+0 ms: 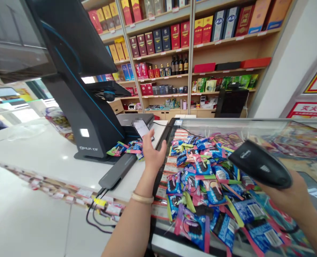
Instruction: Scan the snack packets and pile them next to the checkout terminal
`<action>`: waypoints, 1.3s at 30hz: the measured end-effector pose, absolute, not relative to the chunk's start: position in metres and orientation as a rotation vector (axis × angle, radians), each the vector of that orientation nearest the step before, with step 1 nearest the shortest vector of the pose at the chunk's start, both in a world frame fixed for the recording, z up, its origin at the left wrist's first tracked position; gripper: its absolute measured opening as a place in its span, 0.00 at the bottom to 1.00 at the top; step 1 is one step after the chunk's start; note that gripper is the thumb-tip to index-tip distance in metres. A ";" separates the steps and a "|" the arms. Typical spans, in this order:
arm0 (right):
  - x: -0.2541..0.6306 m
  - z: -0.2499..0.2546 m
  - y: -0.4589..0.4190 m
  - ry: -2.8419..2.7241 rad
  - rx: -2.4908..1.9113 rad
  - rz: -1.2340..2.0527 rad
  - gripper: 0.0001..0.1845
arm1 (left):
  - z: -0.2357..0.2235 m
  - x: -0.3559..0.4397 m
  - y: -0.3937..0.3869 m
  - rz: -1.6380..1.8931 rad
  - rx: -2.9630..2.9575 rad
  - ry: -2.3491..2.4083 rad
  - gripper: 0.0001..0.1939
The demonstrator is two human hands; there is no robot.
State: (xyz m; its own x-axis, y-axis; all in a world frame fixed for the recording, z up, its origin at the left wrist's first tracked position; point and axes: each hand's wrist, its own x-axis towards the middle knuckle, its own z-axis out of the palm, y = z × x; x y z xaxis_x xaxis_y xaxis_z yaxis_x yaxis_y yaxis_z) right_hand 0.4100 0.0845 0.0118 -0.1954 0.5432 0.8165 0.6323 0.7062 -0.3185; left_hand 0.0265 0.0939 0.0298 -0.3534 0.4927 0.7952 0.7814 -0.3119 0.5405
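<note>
My right hand [284, 194] is wrapped round a black handheld barcode scanner [260, 164], held above the right part of a pile of small snack packets [203, 167] in blue, pink and green. Barcodes show on several of the packets. My left hand [154, 153] is open, thumb apart from the fingers, over the gap between the white counter and the pile. Its fingertips overlap the lower end of a phone-like device with a white screen [141, 127]; whether they touch it I cannot tell. A few more packets [135, 146] lie left of this hand.
At the left, a black register stand [91, 117] with screens rises from the white counter [40, 153]. A long grey bar-shaped device [118, 171] with cables lies at its foot. The packets rest on a glass-topped display case [254, 125]. Behind stand shelves [165, 55] of boxes and bottles.
</note>
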 end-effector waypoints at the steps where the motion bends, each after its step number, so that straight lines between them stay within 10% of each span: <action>1: 0.409 0.013 0.085 -1.854 -0.904 -0.112 0.18 | 0.029 0.037 0.090 -1.703 -1.828 -1.596 0.28; 11: 0.398 0.017 0.083 -1.890 -0.863 -0.197 0.10 | 0.024 0.091 0.070 -1.052 -2.863 -1.259 0.38; 19: 0.396 0.013 0.082 -1.873 -0.890 -0.159 0.12 | 0.013 0.099 0.073 -1.300 -2.792 -1.335 0.31; 24: 0.396 0.017 0.080 -1.878 -0.866 -0.163 0.13 | 0.021 0.095 0.074 -1.896 -2.601 -1.528 0.27; 31: 0.394 0.018 0.074 -1.913 -0.823 -0.114 0.12 | 0.037 0.091 0.075 -3.721 -1.899 -1.649 0.18; 39: 0.386 0.019 0.067 -2.049 -0.807 -0.110 0.13 | 0.041 0.094 0.073 -4.166 -1.475 -1.453 0.19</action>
State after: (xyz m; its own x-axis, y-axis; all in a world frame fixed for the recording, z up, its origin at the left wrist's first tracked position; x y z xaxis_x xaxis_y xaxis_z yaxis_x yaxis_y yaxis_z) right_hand 0.3863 0.0675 0.0185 -0.3792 0.5013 0.7777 0.5819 0.7827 -0.2208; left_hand 0.0940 0.0729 0.0413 0.0462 0.9989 -0.0106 -0.7889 0.0430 0.6131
